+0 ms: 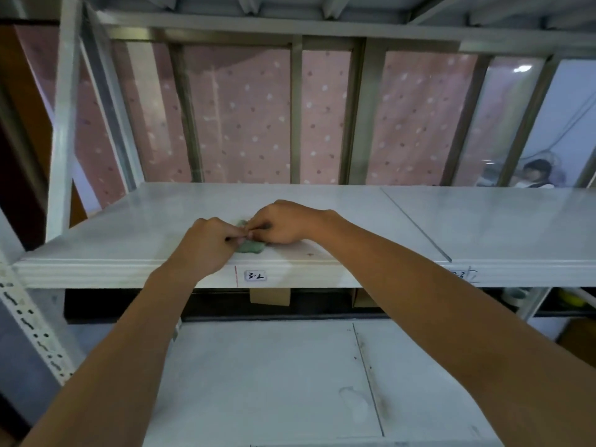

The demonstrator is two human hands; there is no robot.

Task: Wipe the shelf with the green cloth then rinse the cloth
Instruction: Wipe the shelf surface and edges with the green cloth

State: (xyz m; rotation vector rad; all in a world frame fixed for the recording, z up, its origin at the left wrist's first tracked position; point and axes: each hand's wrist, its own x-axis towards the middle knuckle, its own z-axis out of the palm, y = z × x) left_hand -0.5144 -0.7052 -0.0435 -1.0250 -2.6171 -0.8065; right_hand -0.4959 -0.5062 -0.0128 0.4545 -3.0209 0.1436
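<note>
A small green cloth lies bunched on the white shelf, close to its front edge above a label reading "3-2". My left hand and my right hand meet over the cloth, fingertips pinching it from both sides. Most of the cloth is hidden under my fingers; only its lower edge and a bit at the top show.
A seam splits the shelf board to the right. White metal uprights stand at the left. Behind the shelf is a window with a pink dotted curtain. A lower white shelf sits beneath my arms.
</note>
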